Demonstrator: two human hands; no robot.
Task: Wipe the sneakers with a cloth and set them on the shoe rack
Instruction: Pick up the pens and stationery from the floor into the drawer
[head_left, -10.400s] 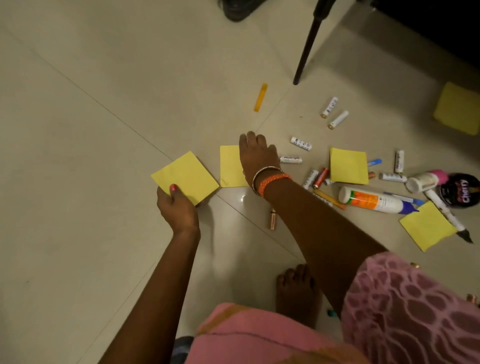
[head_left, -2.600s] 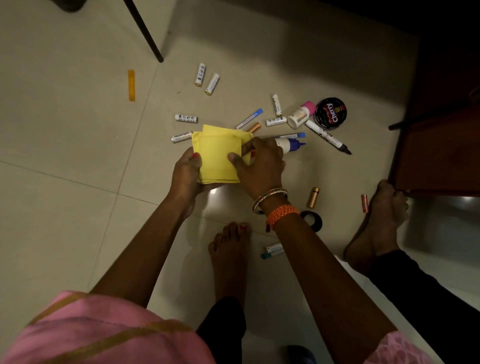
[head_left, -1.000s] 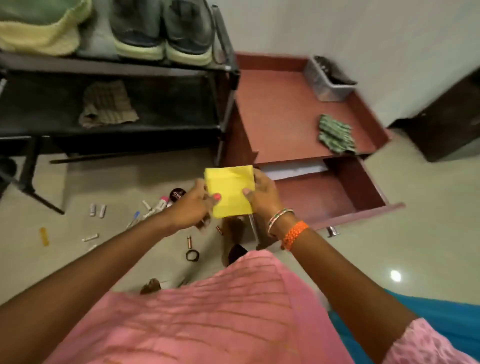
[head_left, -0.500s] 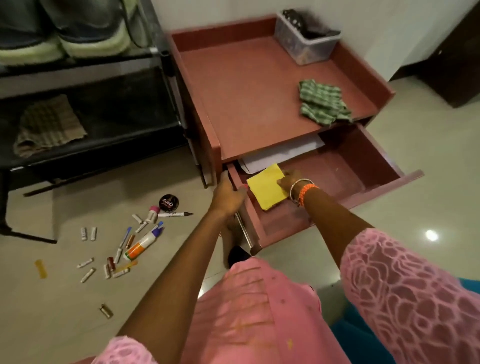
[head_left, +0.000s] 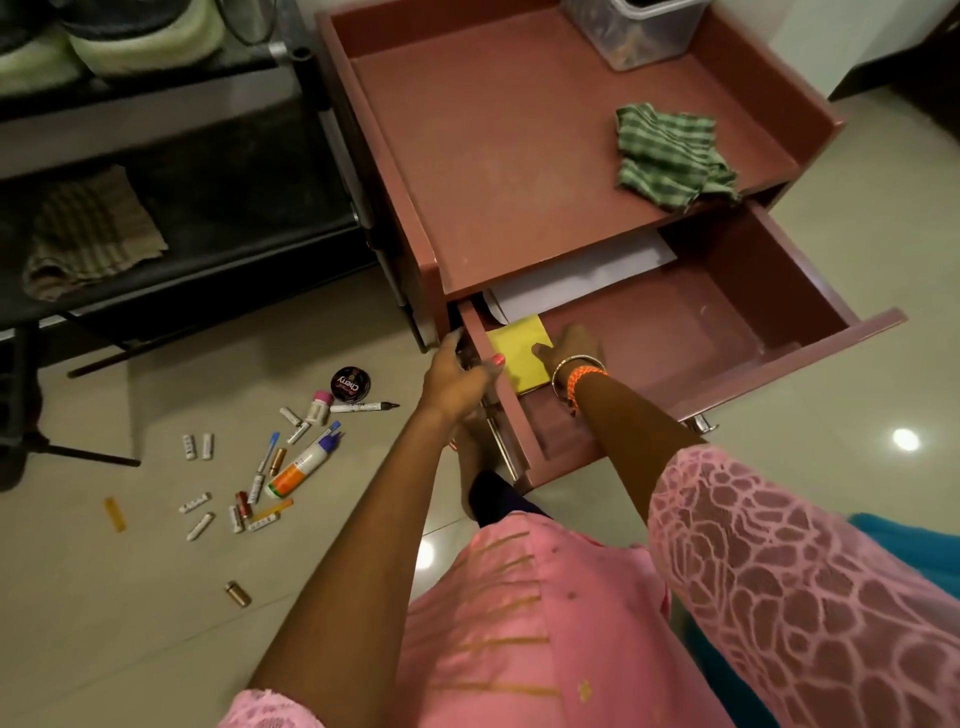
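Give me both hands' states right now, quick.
Left hand: grips the drawer side wall.
Right hand: open, resting on the yellow sticky notes inside.

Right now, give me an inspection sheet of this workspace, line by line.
Surface: pale tiled floor; red-brown cabinet top.
Job's things: sneakers already on the shoe rack; green checked cloth lies on the cabinet top; a brown cloth lies on the rack's lower shelf.
Clutter: batteries, markers, a glue bottle and a polish tin scattered on the floor; clear tub at the cabinet's back.
Hands: left hand grips the open drawer's side wall; right hand rests on yellow notes inside it.
Cables: nothing seen.
Surroundings: white paper at the drawer's back.
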